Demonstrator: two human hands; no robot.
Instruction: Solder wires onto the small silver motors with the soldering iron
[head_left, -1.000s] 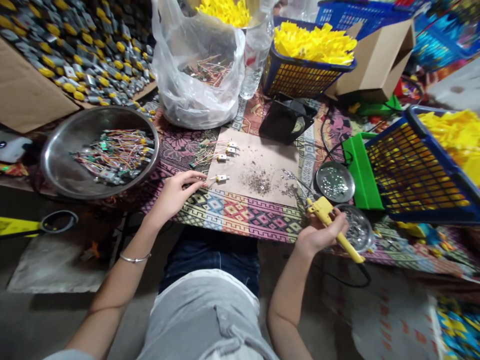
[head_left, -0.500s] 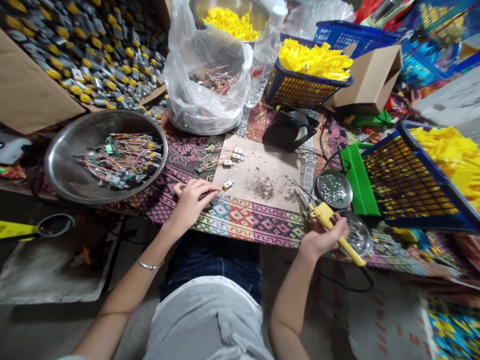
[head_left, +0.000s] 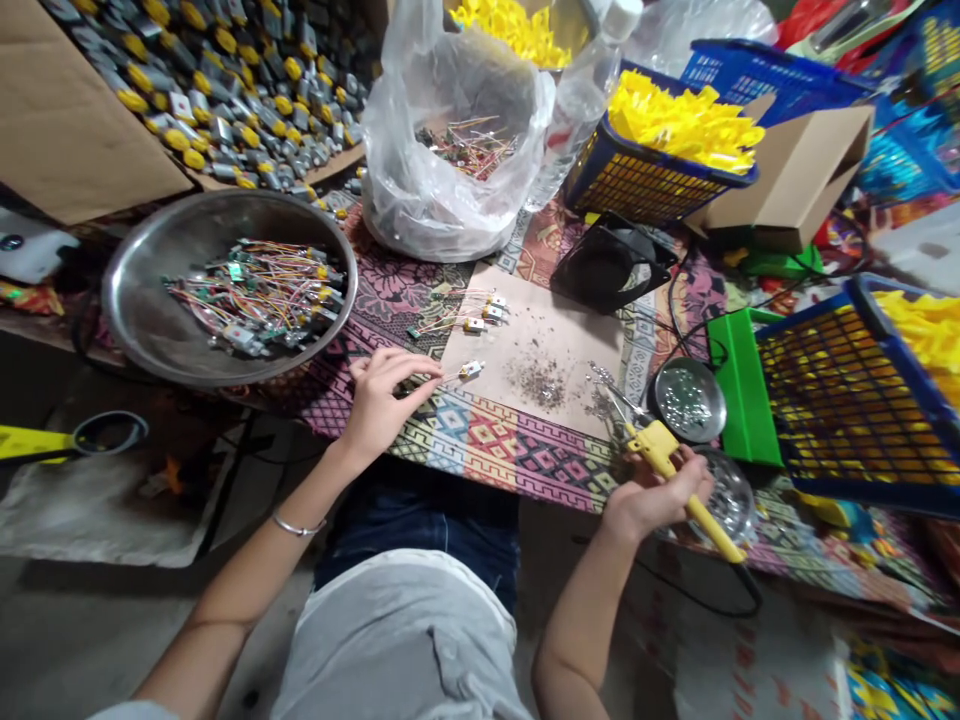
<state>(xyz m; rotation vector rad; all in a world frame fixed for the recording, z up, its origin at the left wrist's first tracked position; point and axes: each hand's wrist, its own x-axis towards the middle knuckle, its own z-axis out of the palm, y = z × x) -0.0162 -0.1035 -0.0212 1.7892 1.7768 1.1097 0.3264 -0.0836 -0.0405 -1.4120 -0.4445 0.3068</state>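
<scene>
My left hand (head_left: 394, 390) is closed in a pinch at the left edge of a sheet of cardboard (head_left: 487, 285). Thin wires run from its fingertips to a small motor (head_left: 470, 370) with a white face. Behind it on the cardboard lie several more wired motors (head_left: 484, 315). My right hand (head_left: 667, 490) is wrapped round a yellow soldering iron (head_left: 654, 447), whose metal tip points left and rests low by small silvery bits (head_left: 600, 375) at the cardboard's right side. A dish of small metal bits (head_left: 686, 400) stands just beyond the iron.
A steel bowl of wired motors (head_left: 120, 300) is at left, below a carton of motors (head_left: 97, 130). A plastic bag (head_left: 442, 225), a black fan (head_left: 611, 265) and a blue basket of yellow parts (head_left: 622, 180) stand behind. A green box (head_left: 750, 400) and another basket (head_left: 810, 420) are at right.
The camera view has shifted, so most table things sit further right in the picture. More of the wires between my left fingertips and the motor shows. My right hand keeps its grip on the iron.
</scene>
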